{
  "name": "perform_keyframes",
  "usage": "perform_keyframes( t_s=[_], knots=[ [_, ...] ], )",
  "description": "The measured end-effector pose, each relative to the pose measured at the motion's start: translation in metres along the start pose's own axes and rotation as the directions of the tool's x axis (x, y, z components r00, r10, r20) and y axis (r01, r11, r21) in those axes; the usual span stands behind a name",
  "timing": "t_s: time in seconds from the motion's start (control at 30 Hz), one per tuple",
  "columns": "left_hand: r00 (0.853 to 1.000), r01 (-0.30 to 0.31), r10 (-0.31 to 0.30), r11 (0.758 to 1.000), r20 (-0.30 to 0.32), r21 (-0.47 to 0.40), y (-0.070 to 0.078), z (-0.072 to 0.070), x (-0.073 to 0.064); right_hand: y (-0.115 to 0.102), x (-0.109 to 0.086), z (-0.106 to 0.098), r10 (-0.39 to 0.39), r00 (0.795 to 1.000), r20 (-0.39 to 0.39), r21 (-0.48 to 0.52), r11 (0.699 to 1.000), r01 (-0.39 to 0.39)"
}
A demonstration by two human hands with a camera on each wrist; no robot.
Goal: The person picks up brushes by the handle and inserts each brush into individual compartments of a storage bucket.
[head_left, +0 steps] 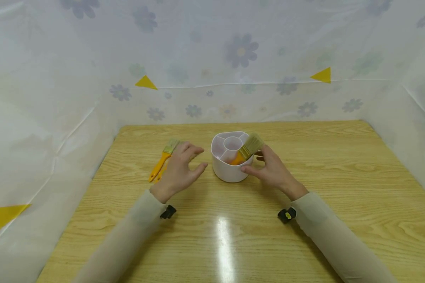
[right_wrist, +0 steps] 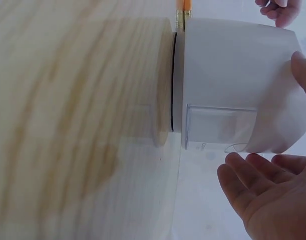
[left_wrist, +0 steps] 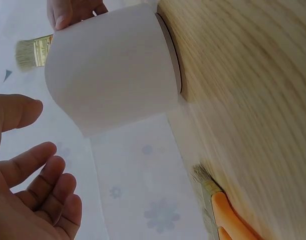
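Observation:
A white compartmented desk organizer [head_left: 230, 171] stands upright on the table, with a round cup in its middle. One paintbrush [head_left: 246, 150] leans in it, orange handle down inside and bristles sticking out over the right rim. My right hand [head_left: 274, 169] holds the organizer's right side, thumb on the near wall and fingers round the far side; in the right wrist view the fingertips [right_wrist: 233, 159] are right at its edge. To the left, my left hand [head_left: 180, 167] is empty, thumb and fingers spread apart. Beneath and beside it lie orange-handled paintbrushes [head_left: 160, 166], partly hidden by that hand.
The wood-grain table [head_left: 340, 177] reaches back to a flowered plastic sheet [head_left: 198, 51] that hangs behind and at both sides. Yellow tape pieces [head_left: 146, 82] stick to the sheet. The organizer has a small clear panel [right_wrist: 220, 125] low on its right side.

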State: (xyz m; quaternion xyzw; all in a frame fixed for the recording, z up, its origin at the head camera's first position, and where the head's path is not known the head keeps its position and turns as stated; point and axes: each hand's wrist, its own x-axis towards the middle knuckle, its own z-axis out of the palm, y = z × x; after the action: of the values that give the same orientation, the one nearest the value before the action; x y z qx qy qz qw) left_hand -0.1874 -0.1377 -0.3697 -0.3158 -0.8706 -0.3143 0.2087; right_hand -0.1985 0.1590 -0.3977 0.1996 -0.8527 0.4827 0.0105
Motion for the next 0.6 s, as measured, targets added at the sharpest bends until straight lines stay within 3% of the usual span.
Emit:
perform_keyframes(
  t_s=[0.3,0.6],
  knots=[
    [0.998,0.035,-0.035,0.999,0.044,0.009,-0.008,-0.007,-0.004,0.0,-0.001,-0.002,0.032,0.999,-0.018,0.004,0.999,-0.032],
    [0.999,0.02,-0.021,1.0,0.038,0.023,-0.017,-0.011,-0.006,-0.001,-0.003,-0.003,0.051,0.998,-0.03,0.033,0.998,-0.05]
  ],
)
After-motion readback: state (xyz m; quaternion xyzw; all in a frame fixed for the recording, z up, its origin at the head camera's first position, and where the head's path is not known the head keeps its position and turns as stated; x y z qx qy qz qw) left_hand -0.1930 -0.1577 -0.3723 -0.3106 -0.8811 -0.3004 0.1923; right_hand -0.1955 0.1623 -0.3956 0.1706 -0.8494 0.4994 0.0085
